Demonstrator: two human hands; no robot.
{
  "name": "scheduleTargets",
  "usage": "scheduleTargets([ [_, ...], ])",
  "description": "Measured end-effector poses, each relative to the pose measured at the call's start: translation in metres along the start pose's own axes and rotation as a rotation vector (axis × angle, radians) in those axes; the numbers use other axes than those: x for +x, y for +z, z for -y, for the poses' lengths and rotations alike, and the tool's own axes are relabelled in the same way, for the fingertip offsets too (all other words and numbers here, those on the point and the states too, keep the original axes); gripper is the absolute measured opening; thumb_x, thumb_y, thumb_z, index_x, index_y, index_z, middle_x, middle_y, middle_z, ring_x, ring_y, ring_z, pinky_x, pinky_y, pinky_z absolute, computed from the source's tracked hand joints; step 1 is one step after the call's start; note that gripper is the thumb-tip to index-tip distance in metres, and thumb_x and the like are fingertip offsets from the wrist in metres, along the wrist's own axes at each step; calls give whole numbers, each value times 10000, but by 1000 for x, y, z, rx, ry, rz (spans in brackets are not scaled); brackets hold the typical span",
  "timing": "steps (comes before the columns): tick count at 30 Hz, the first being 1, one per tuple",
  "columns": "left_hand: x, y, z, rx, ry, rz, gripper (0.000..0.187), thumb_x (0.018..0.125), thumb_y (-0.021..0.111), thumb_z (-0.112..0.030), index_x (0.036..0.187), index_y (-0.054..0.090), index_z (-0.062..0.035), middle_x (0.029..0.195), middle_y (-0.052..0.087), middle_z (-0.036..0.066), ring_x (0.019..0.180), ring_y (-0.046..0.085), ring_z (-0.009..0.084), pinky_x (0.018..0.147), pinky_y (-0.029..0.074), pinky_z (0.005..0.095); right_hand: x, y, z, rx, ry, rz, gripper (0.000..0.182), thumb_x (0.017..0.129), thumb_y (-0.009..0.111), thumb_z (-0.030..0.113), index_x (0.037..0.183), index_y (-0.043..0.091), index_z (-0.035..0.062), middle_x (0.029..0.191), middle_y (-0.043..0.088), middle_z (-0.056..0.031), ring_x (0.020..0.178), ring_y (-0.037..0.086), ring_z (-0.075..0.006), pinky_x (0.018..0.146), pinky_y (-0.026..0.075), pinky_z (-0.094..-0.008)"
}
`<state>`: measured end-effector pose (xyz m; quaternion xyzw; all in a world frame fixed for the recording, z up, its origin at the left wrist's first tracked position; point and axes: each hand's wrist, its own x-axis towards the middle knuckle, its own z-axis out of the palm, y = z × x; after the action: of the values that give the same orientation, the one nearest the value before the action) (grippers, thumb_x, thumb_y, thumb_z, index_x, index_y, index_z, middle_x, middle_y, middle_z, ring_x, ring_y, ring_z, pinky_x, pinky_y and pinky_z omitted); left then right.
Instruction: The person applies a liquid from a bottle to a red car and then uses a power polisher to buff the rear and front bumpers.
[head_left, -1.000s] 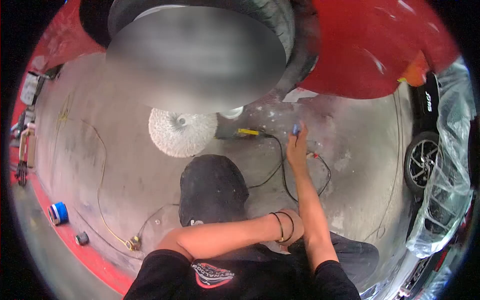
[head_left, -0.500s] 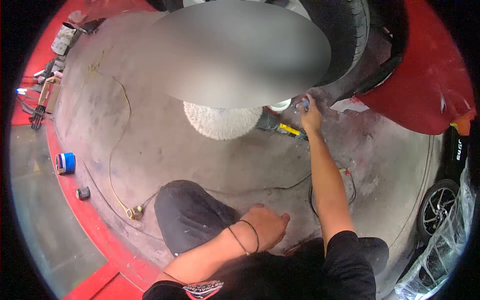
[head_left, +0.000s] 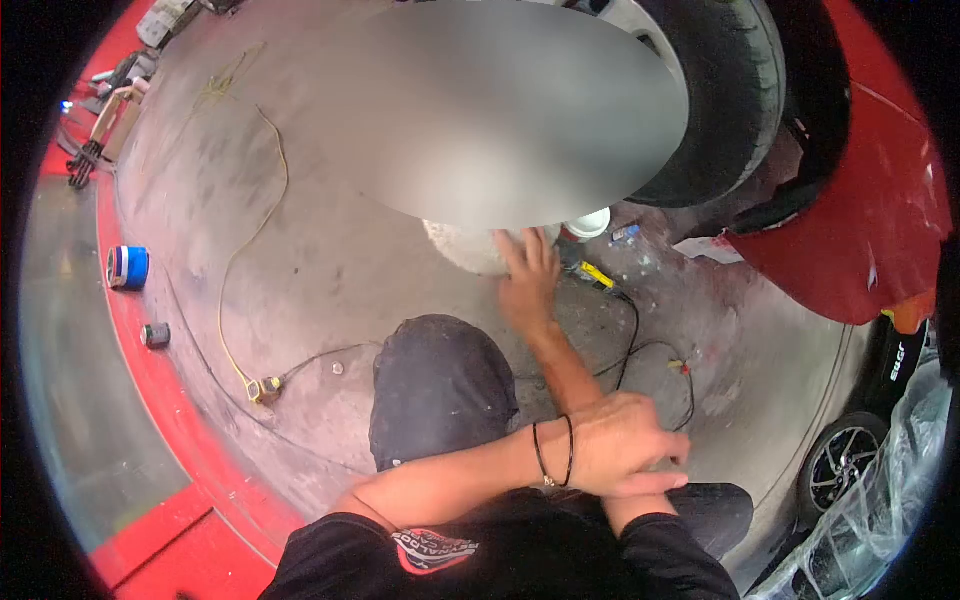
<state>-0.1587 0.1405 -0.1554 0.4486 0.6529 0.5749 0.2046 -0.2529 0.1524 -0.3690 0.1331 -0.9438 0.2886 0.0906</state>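
Observation:
My right hand [head_left: 530, 275] reaches forward with its fingers apart, laid on the edge of a white fluffy polishing pad [head_left: 455, 245]. The pad belongs to a black and yellow polisher [head_left: 598, 276] lying on the floor, partly covered by that hand. My left hand [head_left: 625, 445], with a dark cord bracelet at the wrist, crosses over my right forearm; its thumb stands apart from the fingers and nothing shows in it. Beside the polisher are a white tub [head_left: 590, 222] and a small blue object [head_left: 626, 233]. A blurred oval hides the area above the pad.
A car tire [head_left: 735, 110] and red body panel [head_left: 860, 230] stand at upper right. Power cords cross the concrete floor, one joined at a yellow connector [head_left: 263, 389]. A blue roll [head_left: 128, 268] and small can [head_left: 155, 335] sit along the left red edge.
My right hand has left the small blue object and moved left onto the polishing pad. My left hand has shifted right, across my right forearm. The view has shifted slightly.

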Motion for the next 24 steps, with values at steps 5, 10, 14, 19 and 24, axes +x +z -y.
scheduleTargets([
  [5,6,-9,-1,49,0,-47,301,1036,693,-414,1045,713,-114,680,657,151,756,685,405,770,546,509,10,23,-5,229,29,-233,473,826,699,9,1286,703,118,1428,597,-116,1443,505,-407,1183,364,-602],
  [10,10,13,-8,201,29,-126,298,1034,694,-379,1111,704,-91,705,670,136,749,679,375,766,537,487,-28,12,-42,143,151,-212,560,753,900,143,1259,664,93,1361,619,-142,1385,536,-406,1154,393,-562],
  [14,-6,12,-34,107,55,-230,335,1022,725,-309,1245,710,-59,769,684,108,802,687,340,814,554,460,-26,5,-81,-247,179,-10,658,804,917,261,1368,640,65,1424,608,-189,1391,536,-413,1158,398,-559],
  [19,-31,-1,-50,-17,23,-518,433,981,796,-210,1369,707,-39,800,698,75,837,718,327,849,593,440,27,54,-95,-261,103,241,827,801,919,382,1511,622,82,1595,559,-201,1457,511,-443,1211,361,-556],
  [24,-33,2,-56,-54,1,-627,429,967,811,-192,1354,732,-24,817,724,80,764,725,324,784,603,444,17,73,-80,89,239,122,892,855,845,562,1592,567,141,1555,635,-163,1527,494,-360,1298,333,-514],
])
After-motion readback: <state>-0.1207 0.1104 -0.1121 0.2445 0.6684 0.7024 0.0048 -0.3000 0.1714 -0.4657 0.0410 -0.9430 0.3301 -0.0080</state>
